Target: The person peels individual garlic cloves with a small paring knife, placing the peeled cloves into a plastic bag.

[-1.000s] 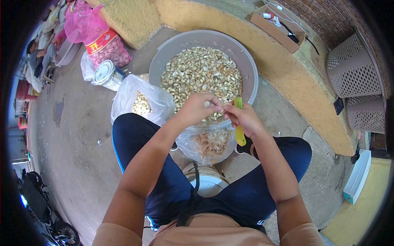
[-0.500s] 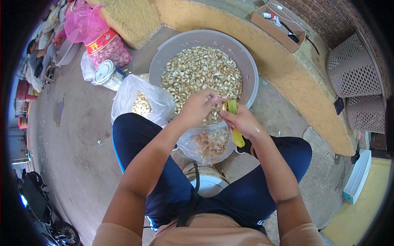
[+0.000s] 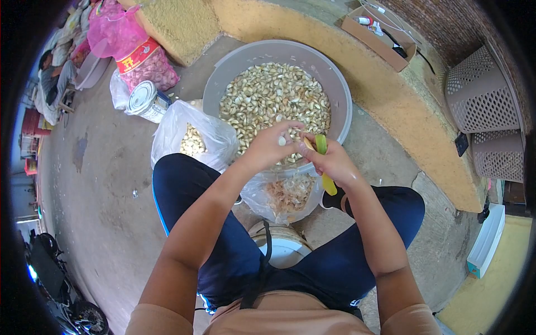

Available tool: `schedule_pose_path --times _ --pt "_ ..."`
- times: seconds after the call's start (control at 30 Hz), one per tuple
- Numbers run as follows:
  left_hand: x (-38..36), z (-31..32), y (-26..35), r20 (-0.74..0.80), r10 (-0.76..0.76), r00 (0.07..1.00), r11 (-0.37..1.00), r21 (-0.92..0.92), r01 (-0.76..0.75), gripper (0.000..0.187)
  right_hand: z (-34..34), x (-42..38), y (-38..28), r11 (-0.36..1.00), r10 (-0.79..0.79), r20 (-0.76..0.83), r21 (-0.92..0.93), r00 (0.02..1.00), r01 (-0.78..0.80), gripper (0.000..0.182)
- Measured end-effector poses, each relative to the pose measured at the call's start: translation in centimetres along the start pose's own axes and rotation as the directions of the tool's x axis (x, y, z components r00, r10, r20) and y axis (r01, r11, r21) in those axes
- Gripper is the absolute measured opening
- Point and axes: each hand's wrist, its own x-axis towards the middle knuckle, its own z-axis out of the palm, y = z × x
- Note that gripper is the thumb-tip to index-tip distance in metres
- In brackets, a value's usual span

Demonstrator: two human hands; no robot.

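Observation:
My left hand is over the near edge of a big grey tub, its fingers curled, with a pale garlic clove showing in it. Close beside it, my right hand grips a yellow-green-handled knife; its blade is hard to make out. Between the fingertips of both hands is a small brownish clove, partly hidden. Unpeeled garlic cloves fill the tub's floor. Under my hands, a clear plastic bag holds papery garlic skins. Left of the tub, a white plastic bag contains peeled cloves.
A lidded white bucket and a pink mesh sack of garlic stand at upper left. Between my legs is another bucket. A yellow ledge runs behind the tub, with a cardboard box on it. Perforated crates stand right.
My left fingers have opened slightly and shifted, bringing the pale clove into view. The knife in my right hand has tilted and moved a little to the right.

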Motion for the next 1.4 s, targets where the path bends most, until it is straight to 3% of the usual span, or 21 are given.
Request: schedule_pose_path --times 0.1,0.2,0.3,0.4,0.5,0.7,0.9,1.0,1.2,1.3,1.4 --pt "0.0 0.1 0.3 0.023 0.146 0.989 0.989 0.011 -0.146 0.035 -0.4 0.2 0.3 0.99 -0.022 0.014 -0.137 1.0 0.024 0.039" --pt "-0.2 0.0 1.0 0.004 0.144 0.99 0.988 0.05 -0.144 0.024 -0.3 0.3 0.5 0.983 -0.1 -0.043 -0.159 0.994 0.093 0.034" --pt "-0.2 -0.2 1.4 0.008 0.186 0.983 0.958 0.219 -0.183 0.017 0.2 0.1 0.5 0.984 -0.173 -0.144 -0.073 0.974 0.164 0.032" --pt "-0.2 0.1 0.7 -0.049 0.203 0.978 0.967 0.169 -0.193 0.013 0.1 0.0 0.0 0.988 -0.114 -0.164 -0.123 0.98 0.094 0.029" --pt "-0.2 0.1 0.6 -0.055 0.146 0.988 0.983 0.116 -0.139 0.011 0.1 0.1 0.2 0.981 -0.185 -0.132 -0.084 0.974 0.175 0.026" --pt "-0.2 0.3 0.3 -0.103 0.072 0.992 0.997 0.049 -0.067 0.012 0.0 0.2 0.2 0.975 -0.079 -0.066 0.205 0.995 0.091 0.031" --pt "-0.3 0.4 0.7 -0.102 0.018 0.995 0.997 0.081 -0.009 0.011 0.3 0.5 0.8 0.957 -0.102 -0.133 0.256 0.986 0.133 0.028" --pt "-0.3 0.5 0.4 -0.106 0.052 0.993 0.993 0.111 -0.04 0.01 0.7 0.6 0.8 0.96 -0.012 -0.212 0.271 0.977 0.071 0.027" --pt "0.1 0.9 -0.5 -0.275 0.014 0.961 1.0 0.029 -0.007 0.012 0.8 0.7 0.7 0.935 -0.007 -0.202 0.347 0.979 0.079 0.022" --pt "0.3 0.9 -1.0 -0.267 0.094 0.959 0.995 0.053 -0.083 0.016 0.7 0.8 0.9 0.915 -0.016 -0.19 0.394 0.982 0.091 0.022" --pt "-0.1 0.9 0.0 -0.211 -0.032 0.977 0.999 0.002 0.033 0.018 0.3 0.9 1.4 0.912 -0.013 -0.158 0.403 0.987 0.077 0.02"
